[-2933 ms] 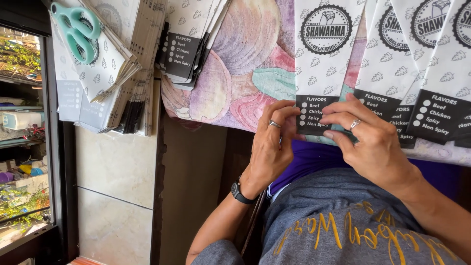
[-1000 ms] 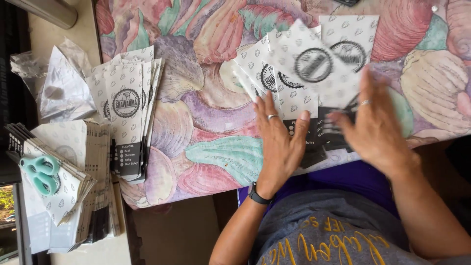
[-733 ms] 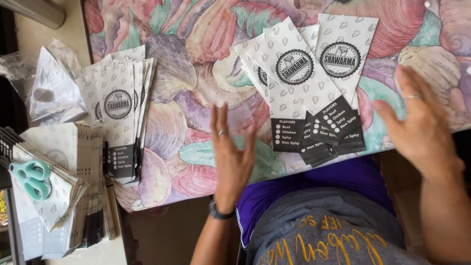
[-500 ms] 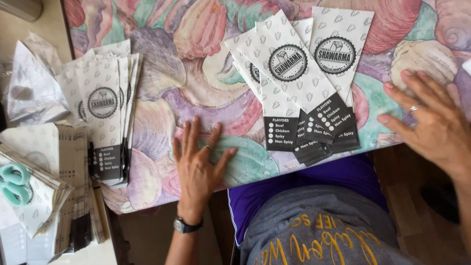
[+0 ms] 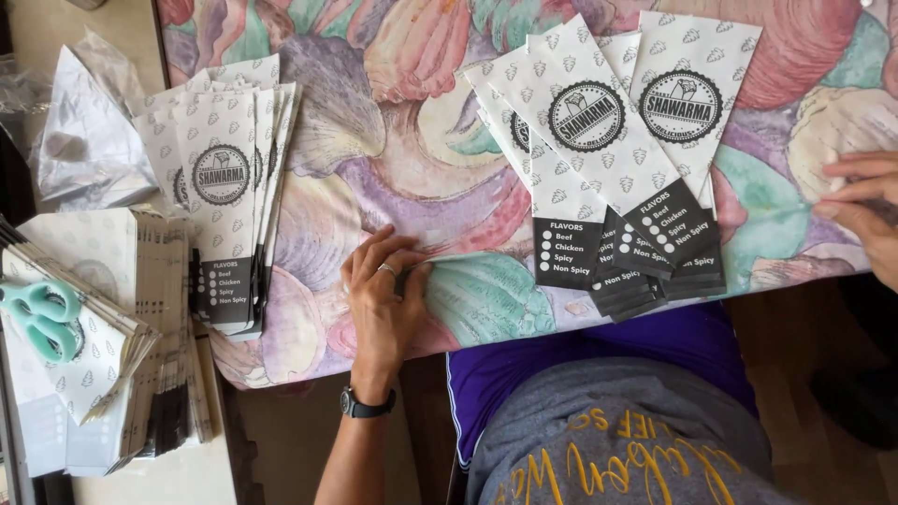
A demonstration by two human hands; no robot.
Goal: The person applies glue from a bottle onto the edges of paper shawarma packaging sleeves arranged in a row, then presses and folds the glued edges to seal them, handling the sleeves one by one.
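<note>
My left hand [image 5: 382, 304] lies on the shell-patterned tablecloth [image 5: 374, 122] near the table's front edge, its fingertips bunched on a small fold of the cloth. A black watch [image 5: 365, 407] is on that wrist. My right hand [image 5: 865, 210] rests on the cloth at the far right, partly cut off by the picture's edge, fingers close together. Between the hands lies a fanned pile of white paper sleeves [image 5: 599, 159] with round black emblems and black lower ends. Neither hand touches it.
A second stack of the same sleeves [image 5: 224, 187] lies at the table's left end. Left of the table is another surface with more sleeve stacks [image 5: 103, 281], teal scissors [image 5: 42, 318] on top, and crumpled white wrapping [image 5: 89, 150].
Both hands let go of the fanned sleeves and slid apart across the cloth, left hand going left, right hand going right. The left hand's fingers went from flat to bunched.
</note>
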